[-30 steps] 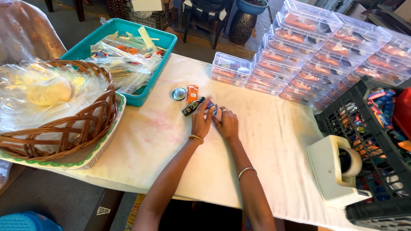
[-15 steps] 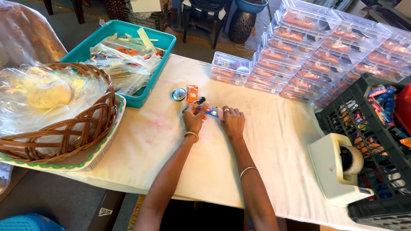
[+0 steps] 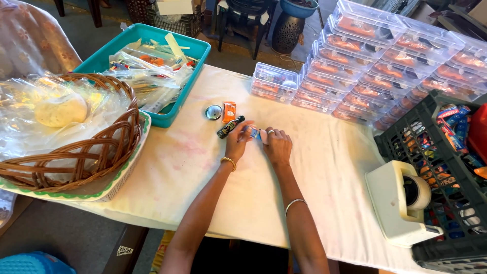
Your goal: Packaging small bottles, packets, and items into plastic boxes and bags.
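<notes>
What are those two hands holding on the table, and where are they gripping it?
Both the left hand and right hand pinch a small blue and white packet by its opposite ends, just above the white tablecloth.

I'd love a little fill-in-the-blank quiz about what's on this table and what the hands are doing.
1. Both hands, left hand and right hand, hold a small ____ packet between them.
2. The dark bottle lies just below an ____ packet.
3. The wicker basket sits in front of a ____ tray of wrapped items.
4. The tape dispenser stands beside a black ____.

Missing words: blue; orange; teal; crate
</notes>
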